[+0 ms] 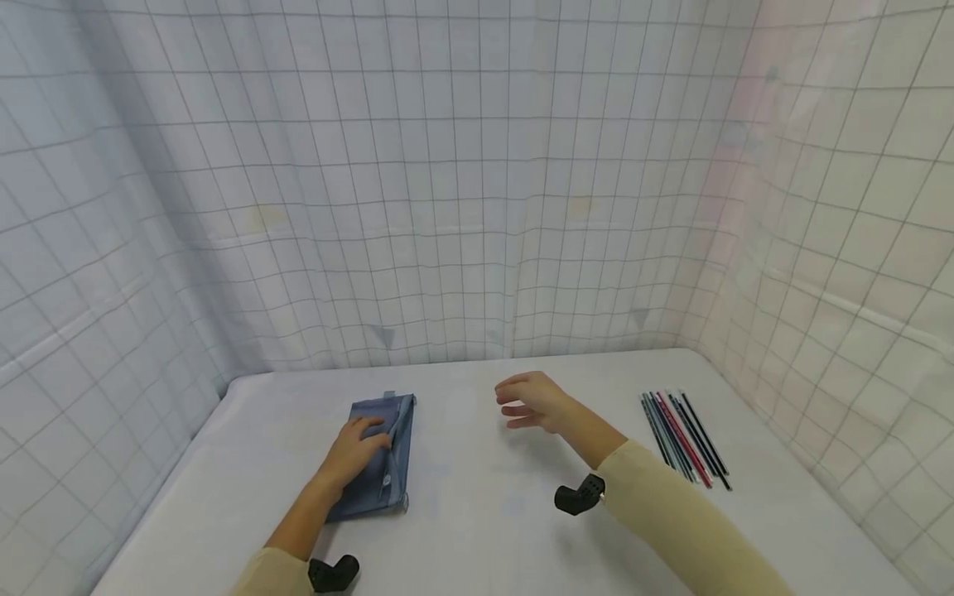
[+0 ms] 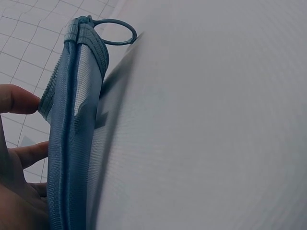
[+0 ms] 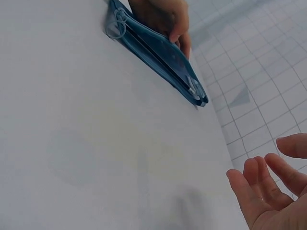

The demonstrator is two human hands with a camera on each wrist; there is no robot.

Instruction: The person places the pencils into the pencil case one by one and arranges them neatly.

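A flat blue zippered pouch (image 1: 373, 488) lies on the left part of the white table, its long zipper side facing right. My left hand (image 1: 354, 455) rests on its upper face, fingers spread and touching the fabric. In the left wrist view the zipper edge of the pouch (image 2: 72, 153) runs upward, with a ring at its end. The right wrist view shows the pouch (image 3: 158, 52) gaping slightly along that edge, the left thumb at its upper rim. My right hand (image 1: 532, 401) hovers over the middle of the table, fingers loosely bent, holding nothing.
Several pencils (image 1: 681, 439), dark, grey-blue and red, lie side by side at the table's right. A white grid-patterned curtain (image 1: 477, 207) closes off the back and both sides. The white table (image 1: 462, 530) ends at the curtain.
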